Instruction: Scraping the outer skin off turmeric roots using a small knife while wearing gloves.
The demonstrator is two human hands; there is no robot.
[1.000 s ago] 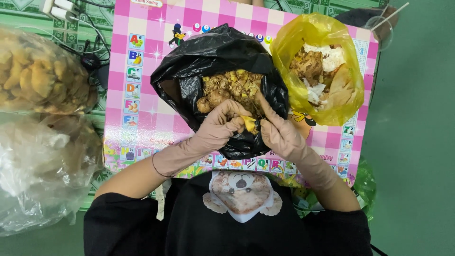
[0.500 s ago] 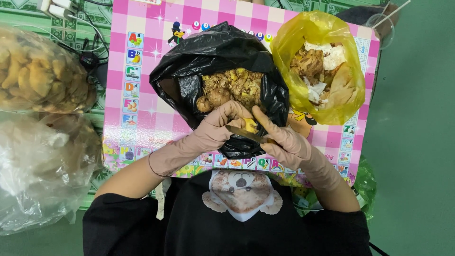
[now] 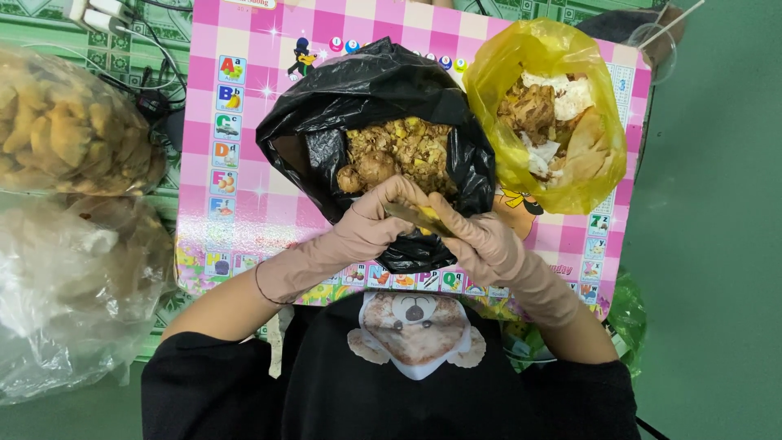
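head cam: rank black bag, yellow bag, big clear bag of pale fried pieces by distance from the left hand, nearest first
1. Black bag: right behind the left hand, which rests at its open mouth.
2. Yellow bag: across the pink mat, past the right hand.
3. Clear bag of pale fried pieces: off the mat, at the picture's left edge.
Yellow and clear bags are nearly equal; their order is loose.

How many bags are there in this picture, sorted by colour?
Black bag, holding brownish pieces, at the gloved left hand and right hand: 1
Yellow bag, beside the black one on the pink checked mat: 1
Clear bags, one full and one crumpled, off the mat: 2
Total: 4 bags
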